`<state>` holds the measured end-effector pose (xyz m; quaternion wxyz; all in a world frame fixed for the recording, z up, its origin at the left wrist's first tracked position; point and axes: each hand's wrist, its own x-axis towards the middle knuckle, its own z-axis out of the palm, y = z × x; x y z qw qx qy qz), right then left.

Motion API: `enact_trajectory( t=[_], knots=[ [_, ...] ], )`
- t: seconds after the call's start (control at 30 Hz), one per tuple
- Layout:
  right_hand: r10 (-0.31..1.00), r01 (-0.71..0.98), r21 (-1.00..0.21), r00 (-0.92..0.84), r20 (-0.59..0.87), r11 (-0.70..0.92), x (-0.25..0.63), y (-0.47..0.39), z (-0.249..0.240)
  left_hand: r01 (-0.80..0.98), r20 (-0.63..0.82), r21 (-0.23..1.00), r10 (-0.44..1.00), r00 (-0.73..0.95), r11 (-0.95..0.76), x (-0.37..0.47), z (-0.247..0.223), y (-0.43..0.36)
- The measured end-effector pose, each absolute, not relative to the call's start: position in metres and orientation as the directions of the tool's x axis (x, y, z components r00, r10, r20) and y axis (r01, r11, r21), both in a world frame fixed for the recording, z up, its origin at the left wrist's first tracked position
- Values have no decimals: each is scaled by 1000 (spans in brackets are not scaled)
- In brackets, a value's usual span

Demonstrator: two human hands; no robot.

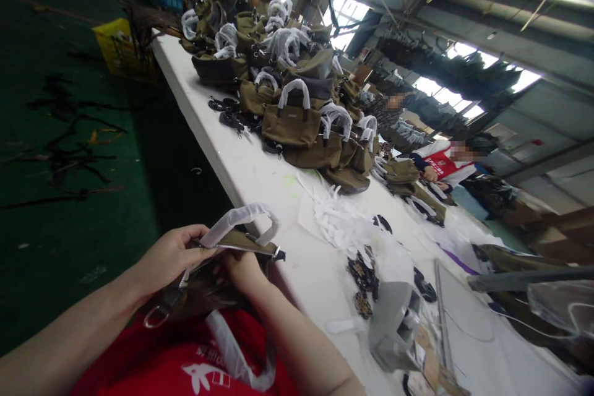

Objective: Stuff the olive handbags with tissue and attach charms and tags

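Observation:
An olive handbag [244,240] is held open in front of my body, its silver zip running along the mouth. Its two handles are wrapped in white film: one handle [239,216] arches above the bag, the other [236,352] hangs against my red apron. My left hand [174,257] pinches the zipped edge on the left side. Bent at the fingers, my right hand [244,272] is in the bag's mouth; the bag hides the fingertips and whatever they grip. A metal ring [156,317] on a dark tab dangles below my left hand.
A white table [218,164] carries a heap of similar handbags [292,124], black straps [232,117], white strips [338,223] and a grey dispenser [394,328]. Across it, a person in a red apron [440,161] handles bags. A yellow basket [114,49] stands on the green floor.

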<state>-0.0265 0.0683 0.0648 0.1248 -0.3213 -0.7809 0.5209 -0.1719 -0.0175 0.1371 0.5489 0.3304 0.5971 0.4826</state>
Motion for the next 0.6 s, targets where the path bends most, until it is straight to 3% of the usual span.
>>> enact_trajectory(
  t=[0.07,0.17,0.33,0.6],
  knots=[
    [606,419,-736,-795,-14,532,-31,55,77,-121,-334,941,919,-210,315,-172,136,-18],
    [430,357,-602,-902,-25,714,-34,34,97,-95,-323,946,920,-222,310,-173,135,-19],
    [189,140,-605,-982,18,784,-23,29,122,-58,-362,932,923,-127,358,-185,129,-20],
    [188,253,-670,-967,-170,698,-23,26,113,264,-424,883,901,94,388,-199,89,-3]
  ],
)
